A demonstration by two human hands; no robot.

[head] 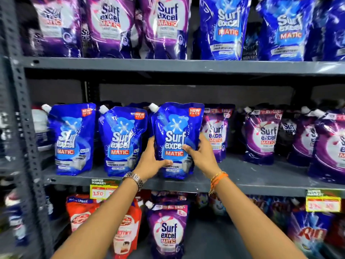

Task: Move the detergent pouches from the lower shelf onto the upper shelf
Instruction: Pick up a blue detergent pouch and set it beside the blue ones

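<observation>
A blue Surf excel Matic pouch (173,128) with a white spout stands upright near the front of the middle shelf (261,182). My left hand (151,161) grips its lower left side, thumb across the front. My right hand (200,152) clasps its right side, fingers on the label. Two more blue pouches (72,139) (121,139) stand to its left. Purple pouches (265,135) fill the right part of the same shelf. On the upper shelf (168,66) stand purple pouches (110,25) at left and blue ones (225,27) at right.
A grey perforated upright (24,113) frames the rack on the left. Yellow price tags (102,190) (323,201) hang from the middle shelf's edge. Below stand red pouches (82,212), a purple Surf pouch (167,230) and blue packs (309,234).
</observation>
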